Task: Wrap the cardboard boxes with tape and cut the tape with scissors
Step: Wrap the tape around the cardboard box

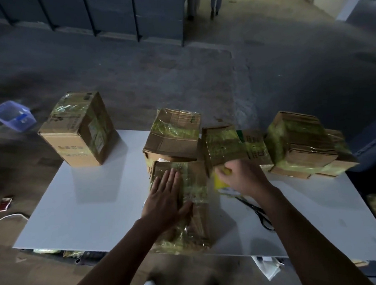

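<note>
Blue tub [11, 115] and red packet [4, 203] lie on floor beside the white table [88, 213].

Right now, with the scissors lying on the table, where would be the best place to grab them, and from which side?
Probably the dark handle loops of the scissors, reached from above on the near side. They lie flat on the table, with the loops toward the person and the blades pointing away toward the tape roll in the right hand, so the handles come first.

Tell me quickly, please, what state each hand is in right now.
Left hand: open, pressing flat on the near box.
Right hand: closed, holding the yellow tape roll.
</note>
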`<state>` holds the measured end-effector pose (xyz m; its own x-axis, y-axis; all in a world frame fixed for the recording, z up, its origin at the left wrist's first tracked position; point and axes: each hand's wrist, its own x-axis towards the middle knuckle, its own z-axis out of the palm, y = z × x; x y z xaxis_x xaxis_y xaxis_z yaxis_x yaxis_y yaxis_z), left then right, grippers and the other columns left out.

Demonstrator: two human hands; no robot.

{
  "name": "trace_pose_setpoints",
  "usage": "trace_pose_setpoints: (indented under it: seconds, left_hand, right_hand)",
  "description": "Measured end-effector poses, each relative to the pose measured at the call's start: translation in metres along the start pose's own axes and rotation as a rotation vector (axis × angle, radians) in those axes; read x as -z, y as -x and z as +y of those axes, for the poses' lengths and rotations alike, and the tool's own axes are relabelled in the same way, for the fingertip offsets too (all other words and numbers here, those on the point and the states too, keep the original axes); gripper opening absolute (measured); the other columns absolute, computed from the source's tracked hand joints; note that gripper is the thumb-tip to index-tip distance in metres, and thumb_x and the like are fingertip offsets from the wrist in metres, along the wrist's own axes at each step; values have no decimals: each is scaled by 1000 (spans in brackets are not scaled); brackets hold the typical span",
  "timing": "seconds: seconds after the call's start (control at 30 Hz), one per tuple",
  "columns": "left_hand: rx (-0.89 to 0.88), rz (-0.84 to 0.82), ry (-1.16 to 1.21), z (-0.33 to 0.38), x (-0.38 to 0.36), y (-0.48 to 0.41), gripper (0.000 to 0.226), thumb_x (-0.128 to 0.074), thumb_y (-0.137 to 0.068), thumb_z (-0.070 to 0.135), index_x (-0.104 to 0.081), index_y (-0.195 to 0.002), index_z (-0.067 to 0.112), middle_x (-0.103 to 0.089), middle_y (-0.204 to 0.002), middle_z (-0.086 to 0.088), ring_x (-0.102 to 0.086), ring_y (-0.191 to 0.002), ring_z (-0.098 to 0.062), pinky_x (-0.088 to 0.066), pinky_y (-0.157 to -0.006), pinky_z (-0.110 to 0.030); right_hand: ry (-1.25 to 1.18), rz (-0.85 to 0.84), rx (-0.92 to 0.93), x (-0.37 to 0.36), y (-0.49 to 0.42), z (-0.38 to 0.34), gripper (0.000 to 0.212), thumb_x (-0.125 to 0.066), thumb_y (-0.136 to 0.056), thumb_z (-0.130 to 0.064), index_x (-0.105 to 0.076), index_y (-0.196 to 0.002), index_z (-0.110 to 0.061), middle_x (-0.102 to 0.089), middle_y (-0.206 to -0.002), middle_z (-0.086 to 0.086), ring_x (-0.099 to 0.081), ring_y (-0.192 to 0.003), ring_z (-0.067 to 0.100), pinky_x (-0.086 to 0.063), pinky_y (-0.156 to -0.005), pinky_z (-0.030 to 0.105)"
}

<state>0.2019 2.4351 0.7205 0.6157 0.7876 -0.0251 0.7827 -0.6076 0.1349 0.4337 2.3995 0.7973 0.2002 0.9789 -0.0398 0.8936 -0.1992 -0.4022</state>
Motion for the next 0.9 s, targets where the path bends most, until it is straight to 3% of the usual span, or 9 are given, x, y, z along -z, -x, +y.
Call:
trace_pose_setpoints:
  seconds: [0.1,0.23,0.37,0.5,0.63,0.8,0.9]
  left_hand:
    - [-6,-12,-23,-5,-2,1,84,-8,-89,71,19,-146,15,18,-158,-4,24,-143,-19,17,-115,-34]
    - [-15,-39,-22,-4,-3,0,88,12,-78,77,22,-145,22,24,-155,-5,24,-144,-21,17,-116,-36]
    - [-72,-54,-43,-3,-2,2,71,5,-84,73,17,-146,40,20,-156,-10,23,-144,-29,15,-116,-42]
    - [-72,-74,-109,4,-2,-1,75,8,-85,69,13,-150,33,19,-157,-10,24,-142,-30,17,-114,-46]
    - [28,-163,-166,31,1,-4,76,-7,-94,60,11,-150,11,17,-158,-17,24,-141,-33,10,-113,-57]
    - [282,-373,-58,80,9,-19,107,-26,-86,76,17,-141,-5,30,-146,-27,19,-139,-52,-2,-108,-69]
    - [380,-408,27,94,11,-25,104,-44,-91,59,23,-139,-5,35,-145,-29,24,-135,-54,-2,-107,-72]
  right_hand:
    - [12,-24,-16,-11,0,17,55,-60,-89,-40,-28,-50,-18,-24,-47,-3,-22,-44,11,-18,-47,28]
    - [-4,-34,-48,-37,1,32,54,-59,-89,-39,-31,-48,-18,-29,-47,-3,-30,-49,17,-20,-49,28]
    - [-79,-44,-119,-59,2,36,47,-57,-89,-43,-35,-51,-26,-35,-51,-8,-40,-56,16,-25,-50,24]
    - [-98,-94,-140,-72,0,33,40,-51,-91,-49,-53,-64,-19,-49,-62,-1,-51,-66,20,-32,-58,27]
    - [-73,-144,-111,-78,-4,26,34,-49,-93,-41,-59,-74,-15,-56,-74,5,-50,-71,22,-31,-62,27]
    - [-24,-156,-65,-78,-3,27,32,-48,-95,-38,-60,-82,-11,-59,-80,8,-51,-74,21,-31,-62,27]
    - [-29,-152,-60,-78,-1,28,34,-47,-95,-40,-60,-82,-11,-60,-83,9,-58,-82,27,-34,-66,28]
